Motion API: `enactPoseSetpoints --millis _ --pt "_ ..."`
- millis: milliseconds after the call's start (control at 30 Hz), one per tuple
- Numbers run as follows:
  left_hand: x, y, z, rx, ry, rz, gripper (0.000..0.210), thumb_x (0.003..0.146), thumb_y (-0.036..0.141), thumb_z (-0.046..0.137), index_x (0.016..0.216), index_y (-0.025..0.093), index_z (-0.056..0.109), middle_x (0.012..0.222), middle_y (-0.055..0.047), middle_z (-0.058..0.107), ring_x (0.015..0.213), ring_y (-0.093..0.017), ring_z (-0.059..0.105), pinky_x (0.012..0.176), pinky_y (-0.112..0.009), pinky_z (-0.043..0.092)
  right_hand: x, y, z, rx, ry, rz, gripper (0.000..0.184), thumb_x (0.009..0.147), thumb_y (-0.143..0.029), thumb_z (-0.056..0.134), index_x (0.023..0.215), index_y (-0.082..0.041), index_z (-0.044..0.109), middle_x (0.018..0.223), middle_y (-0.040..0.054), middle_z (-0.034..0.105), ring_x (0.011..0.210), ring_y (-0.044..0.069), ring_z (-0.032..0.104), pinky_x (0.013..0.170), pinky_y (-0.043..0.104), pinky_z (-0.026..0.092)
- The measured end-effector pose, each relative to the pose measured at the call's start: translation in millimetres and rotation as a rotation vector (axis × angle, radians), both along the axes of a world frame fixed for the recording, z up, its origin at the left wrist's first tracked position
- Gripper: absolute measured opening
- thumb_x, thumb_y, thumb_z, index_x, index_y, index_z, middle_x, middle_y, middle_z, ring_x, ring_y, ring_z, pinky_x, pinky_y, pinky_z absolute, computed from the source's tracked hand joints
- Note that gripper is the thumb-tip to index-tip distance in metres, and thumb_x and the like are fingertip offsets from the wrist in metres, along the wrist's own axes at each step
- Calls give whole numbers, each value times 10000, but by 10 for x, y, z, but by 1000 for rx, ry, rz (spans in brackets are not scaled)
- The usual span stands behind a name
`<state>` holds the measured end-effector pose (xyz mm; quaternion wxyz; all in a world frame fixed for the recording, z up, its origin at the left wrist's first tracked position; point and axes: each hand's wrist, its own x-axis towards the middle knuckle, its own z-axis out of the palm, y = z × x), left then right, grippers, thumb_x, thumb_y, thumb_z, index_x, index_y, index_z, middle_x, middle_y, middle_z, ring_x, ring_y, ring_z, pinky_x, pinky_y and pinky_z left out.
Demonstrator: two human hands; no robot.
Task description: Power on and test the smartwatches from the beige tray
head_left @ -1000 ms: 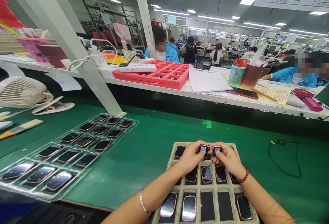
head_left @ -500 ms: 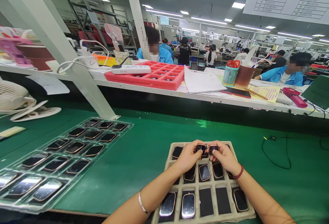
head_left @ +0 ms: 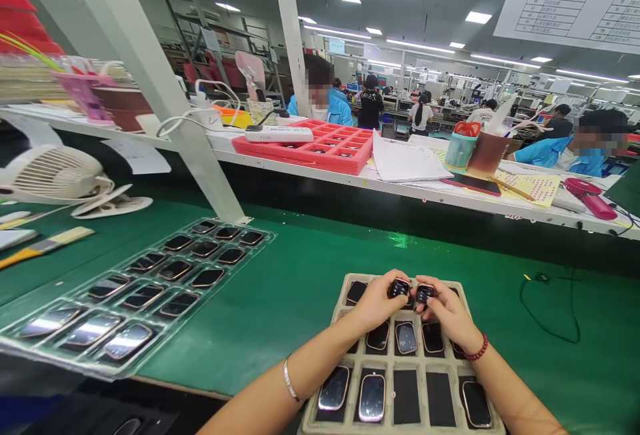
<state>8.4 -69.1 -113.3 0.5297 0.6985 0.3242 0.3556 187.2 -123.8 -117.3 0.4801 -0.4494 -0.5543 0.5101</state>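
Observation:
My left hand (head_left: pixel 383 298) is closed around a smartwatch (head_left: pixel 399 288) with a dark screen and a gold-coloured frame. A second smartwatch (head_left: pixel 425 293) of the same look is in my right hand (head_left: pixel 447 308), thumb on its face. Both hands hover over the far row of a beige moulded tray (head_left: pixel 353 370). Several similar watches lie in its pockets, among them one (head_left: pixel 373 398) in the near row. Two near-row pockets show only black lining (head_left: pixel 406 396). My hands cover part of the far row.
On the left of the green bench (head_left: pixel 280 288), a clear plastic tray (head_left: pixel 167 328) holds several watches. A white fan (head_left: pixel 60 175) and a brush (head_left: pixel 55 242) lie beyond it. A shelf (head_left: pixel 310 172) bears a red divided tray (head_left: pixel 305 155). A thin black cable (head_left: pixel 523 305) lies right.
The view has shifted left, so the scene sits further right. Both watches stay in my hands, slightly further apart and tilted differently.

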Motion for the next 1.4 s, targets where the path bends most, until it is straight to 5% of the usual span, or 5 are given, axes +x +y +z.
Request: enactPoseSetpoints --millis 600,733,933,1100,1400 --pt "11 31 -24 -71 -35 5 369 683 92 540 1044 172 529 907 -35 612 802 -152 560 704 -246 428 21 9 8 -32 4 18 379 771 -218 588 1144 -237 521 1013 57 617 714 136 602 608 259 491" --pt "25 10 24 -180 -72 -36 231 806 293 482 962 147 568 826 -45 599 702 -139 545 590 -233 441 39 19 12 -45 58 8 291 828 -355 522 1071 -205 580 917 61 637 647 138 607 563 266 500" --pt "29 2 34 -174 -68 9 454 708 226 613 1144 182 493 845 -29 606 760 -146 567 678 -250 453 50 30 -10 -46 63 -27 379 766 -285 612 1133 -237 528 950 47 622 664 128 599 560 247 498" --pt "27 10 39 -213 -72 -54 276 834 345 436 930 138 593 811 -56 605 714 -151 559 578 -240 458 63 38 -18 -59 62 -7 289 847 -383 483 1040 -193 583 855 60 637 570 129 585 492 255 477" --pt "22 1 19 -113 -36 -8 442 661 38 485 1083 161 531 1010 -68 619 891 -178 587 792 -286 451 33 16 26 -39 -7 -32 380 744 -172 571 1115 -231 522 969 51 620 663 124 593 564 249 486"
